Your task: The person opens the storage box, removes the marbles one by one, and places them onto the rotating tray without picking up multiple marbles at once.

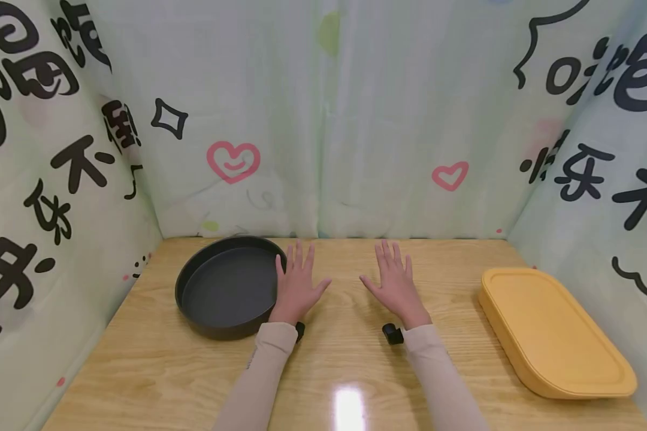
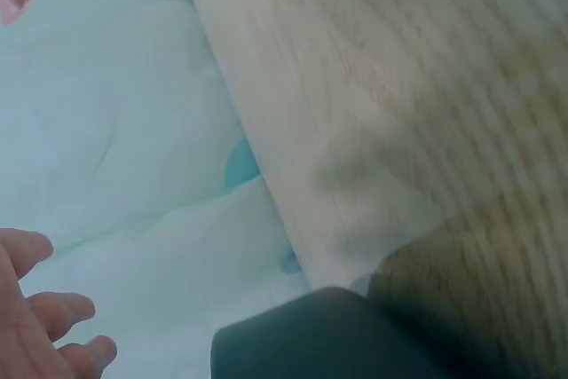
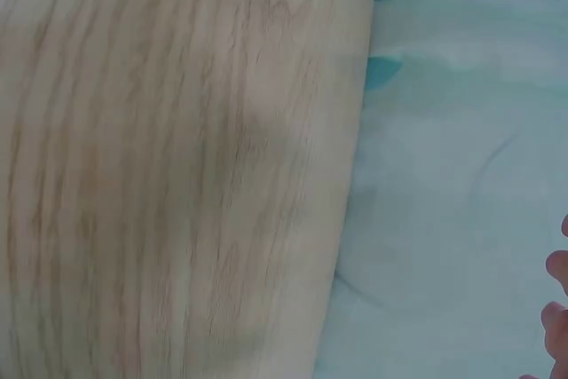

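My left hand point(image 1: 296, 290) is held out with straight, spread fingers beside a round dark grey pan point(image 1: 229, 281), overlapping its right rim in the head view. Whether it touches that rim I cannot tell. To the right, my right hand point(image 1: 396, 287) is stretched out the same way, with nothing in it. A yellow lidded box point(image 1: 558, 329) lies farther right, apart from that hand. In the left wrist view, fingertips point(image 2: 75, 308) show at the left and the dark pan point(image 2: 328, 339) at the bottom. The right wrist view catches only a few fingertips point(image 3: 557, 317) at its edge.
A light wooden table point(image 1: 345, 359) carries everything, with a bright reflection near its front. Pale curtains point(image 1: 323, 120) with hearts and black lettering hang behind and along both sides. Each wrist wears a small black device point(image 1: 392, 334).
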Motion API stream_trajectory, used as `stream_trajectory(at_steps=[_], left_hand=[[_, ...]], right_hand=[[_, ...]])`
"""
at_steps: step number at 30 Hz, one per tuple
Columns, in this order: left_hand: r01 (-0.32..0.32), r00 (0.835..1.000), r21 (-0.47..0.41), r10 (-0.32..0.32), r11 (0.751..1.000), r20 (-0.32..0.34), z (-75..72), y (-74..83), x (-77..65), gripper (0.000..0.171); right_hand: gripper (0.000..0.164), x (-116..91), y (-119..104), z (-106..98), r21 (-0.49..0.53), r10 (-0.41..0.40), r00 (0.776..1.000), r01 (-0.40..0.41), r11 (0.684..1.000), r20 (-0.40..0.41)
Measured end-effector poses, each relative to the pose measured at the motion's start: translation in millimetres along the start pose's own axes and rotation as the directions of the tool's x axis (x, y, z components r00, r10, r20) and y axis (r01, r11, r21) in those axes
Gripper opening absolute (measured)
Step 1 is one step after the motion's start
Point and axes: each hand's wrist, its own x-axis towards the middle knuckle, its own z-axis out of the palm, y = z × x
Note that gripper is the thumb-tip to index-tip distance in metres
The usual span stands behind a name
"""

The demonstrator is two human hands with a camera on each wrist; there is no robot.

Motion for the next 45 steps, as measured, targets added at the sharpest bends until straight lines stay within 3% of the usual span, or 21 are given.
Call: stream_trajectory(at_steps=[8, 18, 33, 39, 45], left_hand=[[0.013, 0.999, -0.013, -0.013, 1.0, 0.039, 6.7, 10.7, 5.3, 0.079], [-0.044, 0.997, -0.026, 0.046, 0.999, 0.06, 24.1, 35.3, 10.6, 0.078], [-0.083, 0.992, -0.017, 0.085, 0.996, 0.091, 36.8, 98.7, 22.8, 0.077], [-0.106, 0.989, -0.004, 0.106, 0.994, 0.101, 43.2, 124.7, 20.2, 0.076], [-0.174, 0.977, 0.048, 0.166, 0.984, 0.136, 48.9, 151.3, 12.4, 0.077]], right_hand=[[0.081, -2, 18, -15, 0.004, 0.029, 1.0, -0.029, 1.0, 0.003], [0.081, -5, 47, -45, -0.013, 0.012, 1.0, -0.012, 1.0, 0.007], [0.082, -22, 97, -101, -0.132, 0.008, 1.0, -0.005, 0.991, 0.019], [0.081, -36, 122, -118, -0.17, 0.014, 1.0, -0.014, 0.985, 0.001], [0.08, -56, 148, -133, -0.196, 0.042, 0.999, -0.044, 0.98, -0.014]])
